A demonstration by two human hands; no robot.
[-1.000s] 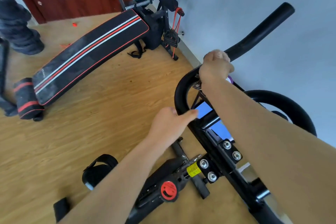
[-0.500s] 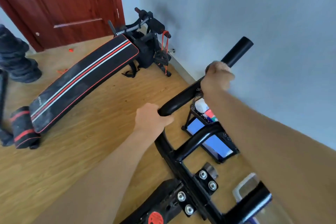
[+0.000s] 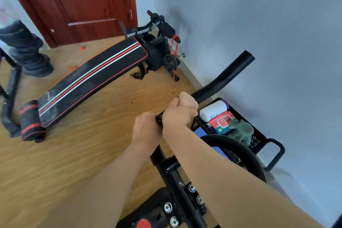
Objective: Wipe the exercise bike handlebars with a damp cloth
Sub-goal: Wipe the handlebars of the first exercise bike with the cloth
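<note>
Right hand [image 3: 178, 114] clenched around pinkish cloth [image 3: 187, 100] on black handlebar [image 3: 224, 77]; left hand [image 3: 147, 127] gripping bar just behind. Unwiped length running up-right, away from both, toward bar's open end; right nearer.

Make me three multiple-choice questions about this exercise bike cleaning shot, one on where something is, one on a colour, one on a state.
1. Where is the black basket?
A. By the door
B. On the bench
C. Beside the wall, right of the handlebar

2. What colour is the cloth?
A. Pale pink
B. Blue
C. Black

3. How is the right hand?
A. Open flat
B. Closed around the cloth on the bar
C. Inside the basket

Answers: C, it sits against the grey wall; A, the bunched fabric looks pinkish; B, its fingers wrap cloth and bar.
</note>
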